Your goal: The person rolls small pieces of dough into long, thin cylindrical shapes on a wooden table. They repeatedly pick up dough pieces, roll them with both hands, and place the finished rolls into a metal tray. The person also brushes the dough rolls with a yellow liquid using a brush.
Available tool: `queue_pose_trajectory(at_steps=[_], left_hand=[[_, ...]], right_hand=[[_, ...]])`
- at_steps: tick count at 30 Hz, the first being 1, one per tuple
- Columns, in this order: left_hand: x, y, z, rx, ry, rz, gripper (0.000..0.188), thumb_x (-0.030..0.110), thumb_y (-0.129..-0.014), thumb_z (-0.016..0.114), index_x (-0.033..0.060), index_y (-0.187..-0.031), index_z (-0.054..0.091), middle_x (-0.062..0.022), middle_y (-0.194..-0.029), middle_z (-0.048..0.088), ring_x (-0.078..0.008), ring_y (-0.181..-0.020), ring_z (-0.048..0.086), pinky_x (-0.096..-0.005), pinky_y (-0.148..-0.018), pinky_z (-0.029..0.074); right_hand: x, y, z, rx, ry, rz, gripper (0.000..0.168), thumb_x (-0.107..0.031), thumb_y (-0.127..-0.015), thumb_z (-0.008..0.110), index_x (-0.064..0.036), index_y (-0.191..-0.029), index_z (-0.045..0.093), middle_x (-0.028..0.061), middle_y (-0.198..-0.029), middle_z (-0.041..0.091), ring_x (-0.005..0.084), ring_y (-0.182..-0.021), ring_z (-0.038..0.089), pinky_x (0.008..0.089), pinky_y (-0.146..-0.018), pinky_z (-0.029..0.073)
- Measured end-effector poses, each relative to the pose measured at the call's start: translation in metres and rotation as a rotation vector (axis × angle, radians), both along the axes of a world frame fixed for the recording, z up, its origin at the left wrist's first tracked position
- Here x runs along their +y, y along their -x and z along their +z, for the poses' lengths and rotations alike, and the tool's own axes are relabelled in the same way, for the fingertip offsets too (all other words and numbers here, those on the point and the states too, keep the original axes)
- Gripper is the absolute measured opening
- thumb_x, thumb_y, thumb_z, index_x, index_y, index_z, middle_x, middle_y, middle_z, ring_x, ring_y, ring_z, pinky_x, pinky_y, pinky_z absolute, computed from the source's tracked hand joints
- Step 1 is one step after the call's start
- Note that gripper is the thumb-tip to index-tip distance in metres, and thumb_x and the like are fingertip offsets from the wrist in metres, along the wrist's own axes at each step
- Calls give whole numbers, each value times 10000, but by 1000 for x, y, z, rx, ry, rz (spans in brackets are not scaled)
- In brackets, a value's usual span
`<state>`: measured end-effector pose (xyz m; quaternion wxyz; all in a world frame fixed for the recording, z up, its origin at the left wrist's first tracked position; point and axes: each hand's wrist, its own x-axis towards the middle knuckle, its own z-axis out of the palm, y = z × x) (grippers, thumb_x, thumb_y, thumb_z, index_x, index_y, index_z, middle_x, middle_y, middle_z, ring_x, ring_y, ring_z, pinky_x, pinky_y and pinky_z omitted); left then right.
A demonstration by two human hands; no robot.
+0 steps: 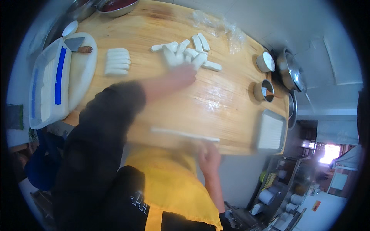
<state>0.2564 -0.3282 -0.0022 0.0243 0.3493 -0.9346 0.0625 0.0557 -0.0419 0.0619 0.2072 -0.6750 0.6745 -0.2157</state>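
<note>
My left hand [185,74] reaches across the wooden worktop to a loose pile of white dough strips [174,57]. Its fingers meet the near side of the pile; blur hides whether they grip a strip. Close to the front edge lies one long, thin dough rope [185,134], roughly crosswise to me. My right hand [210,157] is at the rope's right part, fingers curled and partly blurred, so a grip on it cannot be made out. Left of the pile, several dough strips [118,61] lie side by side in a neat block.
At left, a plastic tub [62,86] stands by a white board [88,66] bearing a wooden-handled scraper [85,49]. Crumpled plastic film [235,34] lies at the back. On the right are a cup of white powder [266,62], a metal cup [263,91] and a metal tray [271,131].
</note>
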Motion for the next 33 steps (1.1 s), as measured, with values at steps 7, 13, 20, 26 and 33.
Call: queue_pose_trajectory(at_steps=[7,13,20,26,33], left_hand=[[1,4,44,597,-278,230,158,102,-804,693,85,-961,698,-28,-920,675,-228,-951,618,-386,-824,477],[89,-1,96,1069,-1140,111,409,53,-874,630,66,-1282,593,-63,-1136,657,-199,-1058,624,-330,-923,504],[156,-81,-6,1104,-614,751,426,34,-952,544,39,-1376,503,-108,-1246,632,-188,-1111,604,-302,-970,481],[243,-126,-43,1137,-732,1206,327,60,-958,568,23,-1283,573,-92,-1135,667,-185,-1044,623,-302,-926,491],[248,-85,-4,622,-652,692,362,27,-793,678,89,-1149,662,-116,-1101,606,-312,-1076,550,-396,-936,474]], right_hand=[[-21,14,-1,24,162,13,374,-164,-864,704,-35,-1207,630,178,-1223,638,360,-1132,600,429,-968,476],[-129,-16,29,-229,60,103,568,-198,-803,760,-3,-1288,536,238,-1237,598,371,-1133,588,441,-934,475],[-167,-9,-10,345,-162,261,588,-310,-785,763,15,-1218,534,250,-1224,594,394,-1098,587,471,-895,472],[-189,-7,-76,554,10,259,772,-521,-923,524,53,-1421,389,246,-1495,371,499,-1379,293,603,-1132,215],[-202,-13,-79,466,62,285,719,-446,-960,489,143,-1363,401,363,-1446,361,491,-1385,294,572,-1145,207]])
